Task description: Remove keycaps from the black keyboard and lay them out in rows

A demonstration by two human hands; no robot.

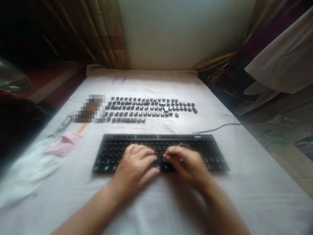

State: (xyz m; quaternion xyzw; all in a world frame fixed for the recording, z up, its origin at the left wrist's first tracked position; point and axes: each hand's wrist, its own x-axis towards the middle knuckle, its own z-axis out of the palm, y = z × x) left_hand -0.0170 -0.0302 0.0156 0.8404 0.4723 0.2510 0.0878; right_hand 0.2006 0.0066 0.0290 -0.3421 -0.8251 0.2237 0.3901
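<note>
A black keyboard (210, 153) with its keycaps taken off lies on a white sheet. Several loose black keycaps (149, 109) are laid out in rows beyond it. My left hand (137, 166) rests on the keyboard's middle with its fingers curled and pressed down on the frame. My right hand (188, 164) sits next to it, fingers pinched round a thin wire tool (179, 147) whose loop points at the key area.
The white sheet (244, 195) covers a bed or table. A pink cloth (65, 143), a white cloth (29, 169) and a metal tool (62, 125) lie at the left. A black cable (220, 127) runs off to the right. Curtains hang behind.
</note>
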